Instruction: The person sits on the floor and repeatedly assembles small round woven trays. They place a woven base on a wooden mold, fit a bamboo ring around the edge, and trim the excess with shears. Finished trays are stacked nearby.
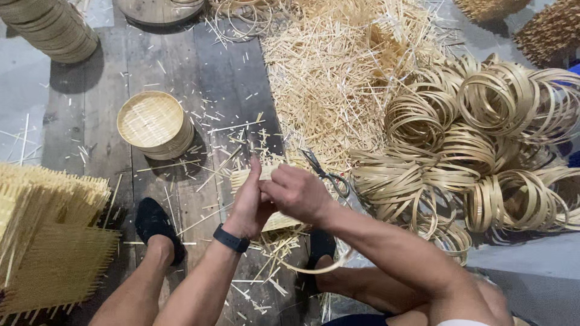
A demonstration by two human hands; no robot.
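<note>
woven bamboo mat (279,221) between both hands — left (249,205) and right (296,193) together, clamped on it

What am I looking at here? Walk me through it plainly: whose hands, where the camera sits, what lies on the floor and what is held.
There is one picture, taken by a camera worn on a person's head, looking down at their own arms and legs. No machine is involved: just two bare hands.

The left hand, with a dark wristband, and the right hand together hold a woven bamboo piece over a wooden plank floor. Which fingers press where is hidden.

Scissors lie just beyond the hands. Further out is a heap of thin bamboo sticks; to the right, a pile of bamboo strip rings. To the left stand a small round woven basket and, at the edge, stacked woven mats.
</note>
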